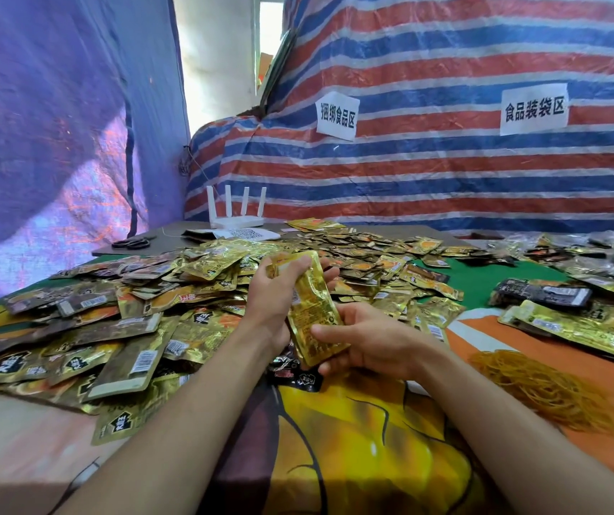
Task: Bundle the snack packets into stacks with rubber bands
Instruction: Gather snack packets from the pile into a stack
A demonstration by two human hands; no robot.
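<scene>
Head cam: both hands are over the middle of the table (483, 288) with a small stack of gold packets (312, 310) between them. Left hand (273, 295) curls round its far end, right hand (372, 343) grips the near end, thumb on top. Loose packets (142, 291) are heaped left and far, and rubber bands (543, 384) are piled near right.

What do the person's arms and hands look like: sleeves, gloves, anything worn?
Both bare. Left hand and right hand: no gloves; no rings, watch or wristband show. Left forearm and right forearm are uncovered down to the frame edge; no sleeve in view.
</scene>
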